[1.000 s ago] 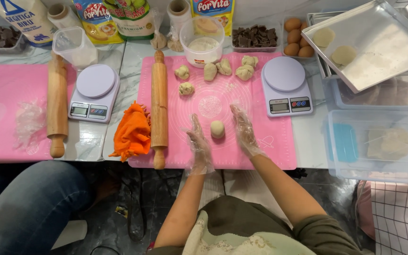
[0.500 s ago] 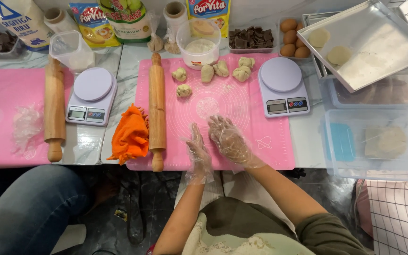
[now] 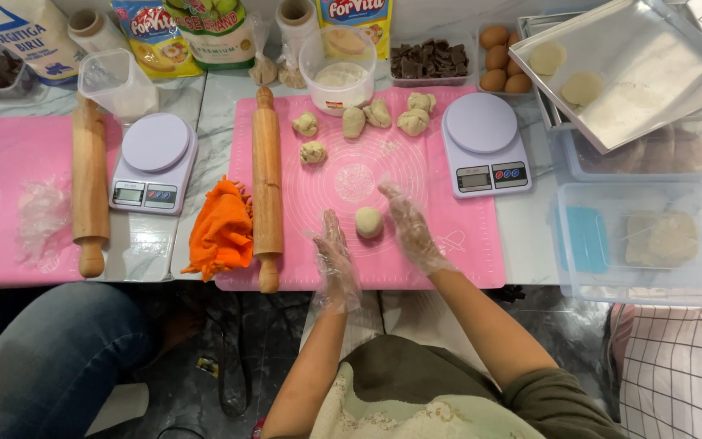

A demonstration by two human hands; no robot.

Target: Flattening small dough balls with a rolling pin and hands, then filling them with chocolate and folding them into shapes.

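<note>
A small round dough ball (image 3: pixel 368 222) rests on the pink silicone mat (image 3: pixel 465 256). Both my hands wear loose clear plastic gloves. My left hand (image 3: pixel 334 256) lies flat and open just left of the ball, apart from it. My right hand (image 3: pixel 407 225) is open just right of the ball, fingers spread, close to it or barely touching. Several rough dough lumps (image 3: pixel 379 114) lie at the mat's far side, and one more lump (image 3: pixel 313 152) sits nearer.
A wooden rolling pin (image 3: pixel 267 183) lies along the mat's left edge beside an orange cloth (image 3: pixel 223 230). A white kitchen scale (image 3: pixel 484 144) stands at right, another scale (image 3: pixel 153 162) at left. Clear tubs (image 3: pixel 643 244) and a metal tray (image 3: pixel 635 69) are at right. Someone's knee (image 3: pixel 34 358) is lower left.
My right hand had covered the dough ball half a second ago and has lifted off to its right side, so the ball shows between my hands. The left hand stayed put.
</note>
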